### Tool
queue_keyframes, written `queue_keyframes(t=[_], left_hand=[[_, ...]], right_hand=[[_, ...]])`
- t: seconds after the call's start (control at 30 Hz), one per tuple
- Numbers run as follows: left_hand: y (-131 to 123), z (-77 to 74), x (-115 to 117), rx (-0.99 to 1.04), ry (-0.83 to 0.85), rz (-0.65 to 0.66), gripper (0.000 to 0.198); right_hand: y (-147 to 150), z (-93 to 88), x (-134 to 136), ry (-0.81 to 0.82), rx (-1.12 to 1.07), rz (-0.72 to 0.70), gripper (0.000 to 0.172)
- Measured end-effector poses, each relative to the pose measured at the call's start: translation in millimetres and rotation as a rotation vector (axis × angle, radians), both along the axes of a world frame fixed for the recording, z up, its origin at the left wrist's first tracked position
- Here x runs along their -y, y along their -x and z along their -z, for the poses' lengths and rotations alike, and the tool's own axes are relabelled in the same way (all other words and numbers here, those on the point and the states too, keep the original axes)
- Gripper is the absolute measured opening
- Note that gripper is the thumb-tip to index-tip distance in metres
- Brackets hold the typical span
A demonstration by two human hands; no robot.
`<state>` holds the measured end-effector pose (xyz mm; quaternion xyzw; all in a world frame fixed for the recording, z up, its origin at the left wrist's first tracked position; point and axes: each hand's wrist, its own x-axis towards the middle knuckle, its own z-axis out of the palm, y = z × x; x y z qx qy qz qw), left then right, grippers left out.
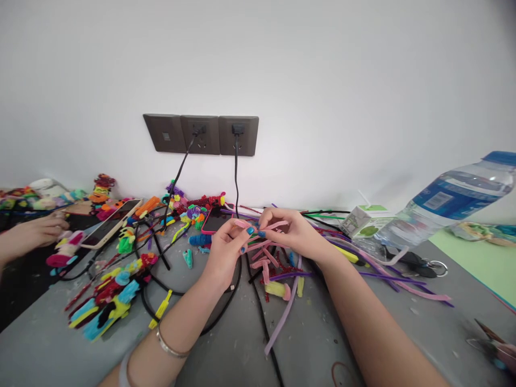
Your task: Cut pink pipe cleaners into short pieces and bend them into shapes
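Both my hands meet over the middle of the grey table. My left hand pinches a pink pipe cleaner between thumb and fingers. My right hand grips the same pink strip from the other side, its thumb close to the left thumb. Just how the strip is bent between the fingertips is hidden. Below the hands lie short pink pieces and a pale yellow fuzzy piece with a pink end. A long lilac pipe cleaner runs toward me, with purple ones to the right.
Left, another person's hand is near a phone and fuzzy figures. Black cables cross the table from wall sockets. Right are a drink carton, a water bottle, keys and scissors.
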<state>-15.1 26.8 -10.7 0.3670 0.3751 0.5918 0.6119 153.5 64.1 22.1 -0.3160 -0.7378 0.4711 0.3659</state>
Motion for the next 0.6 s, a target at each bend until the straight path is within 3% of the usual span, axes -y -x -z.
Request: queue_keyframes(t=[0.23, 0.43, 0.6], left_hand=[[1.0, 1.6, -0.9, -0.093, -0.022, -0.010, 0.034], [-0.1, -3.5, 2.0, -0.145, -0.030, 0.087, 0.031], [-0.9, -1.8, 3.4, -0.126, 0.017, 0.191, 0.040]], right_hand=[[-7.5, 0.9, -2.6, 0.067, -0.080, 0.004, 0.008], [-10.9, -0.7, -4.0, 0.075, -0.135, -0.021, 0.016], [-10.1, -1.7, -2.3, 0.130, -0.145, -0.074, 0.017]])
